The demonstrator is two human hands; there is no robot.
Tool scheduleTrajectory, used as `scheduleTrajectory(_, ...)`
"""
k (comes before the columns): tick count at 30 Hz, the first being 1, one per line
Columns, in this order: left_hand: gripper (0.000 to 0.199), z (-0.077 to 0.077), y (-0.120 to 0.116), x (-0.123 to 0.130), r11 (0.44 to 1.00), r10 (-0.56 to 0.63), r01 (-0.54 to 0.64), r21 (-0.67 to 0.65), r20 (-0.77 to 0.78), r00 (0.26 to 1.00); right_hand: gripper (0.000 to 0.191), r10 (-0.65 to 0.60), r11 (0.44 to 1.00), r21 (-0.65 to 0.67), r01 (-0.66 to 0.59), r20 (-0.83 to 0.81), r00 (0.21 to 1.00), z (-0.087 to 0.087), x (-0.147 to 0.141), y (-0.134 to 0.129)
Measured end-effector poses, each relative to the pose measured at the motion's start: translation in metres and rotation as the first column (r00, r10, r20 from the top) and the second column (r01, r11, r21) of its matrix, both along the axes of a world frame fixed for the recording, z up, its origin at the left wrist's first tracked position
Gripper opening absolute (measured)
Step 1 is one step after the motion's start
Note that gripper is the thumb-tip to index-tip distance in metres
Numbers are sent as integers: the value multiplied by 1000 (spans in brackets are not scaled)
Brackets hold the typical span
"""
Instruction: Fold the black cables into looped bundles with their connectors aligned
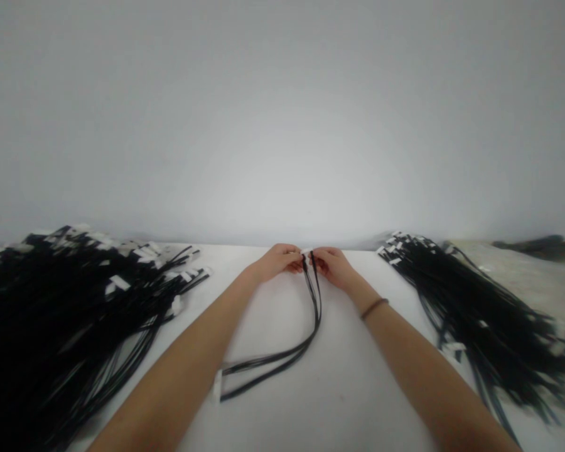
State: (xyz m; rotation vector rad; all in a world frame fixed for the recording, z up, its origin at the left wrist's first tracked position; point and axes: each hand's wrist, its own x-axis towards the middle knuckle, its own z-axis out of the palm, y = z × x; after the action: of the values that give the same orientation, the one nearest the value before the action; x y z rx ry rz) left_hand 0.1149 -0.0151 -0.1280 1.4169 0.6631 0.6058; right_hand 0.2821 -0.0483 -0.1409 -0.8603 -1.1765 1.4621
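Observation:
A black cable harness (317, 314) hangs from between my two hands and curves down to the left over the white table. Its lower end has a white connector (218, 385) beside my left forearm. My left hand (281, 262) has its fingers closed on the harness's upper end, where a small white part shows. Close by on the right, my right hand (331, 265) pinches the same end, fingertips almost touching the left ones. Fine detail at the fingertips is blurred.
A large pile of black cables with white connectors (75, 314) covers the left side. Another bundle of black cables (475, 307) lies at the right, with clear plastic wrapping (522, 276) behind it. A pale wall (282, 125) rises behind the white table (348, 376).

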Motion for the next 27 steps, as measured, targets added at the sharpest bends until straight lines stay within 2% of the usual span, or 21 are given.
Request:
scheduleTrajectory(8,13,0,0,0,999,12,-10,-38,53,999,5,24,999,37,-25,16,1000,-2,2,-1)
scheduleTrajectory(19,11,-2,3,-3,997,-4,13,-77,117,993,11,68,997,33,-68,3,998,-2,2,-2)
scheduleTrajectory(27,10,-1,4,-5,994,11,3,-109,129,992,8,65,997,48,-65,-2,998,-4,2,-2)
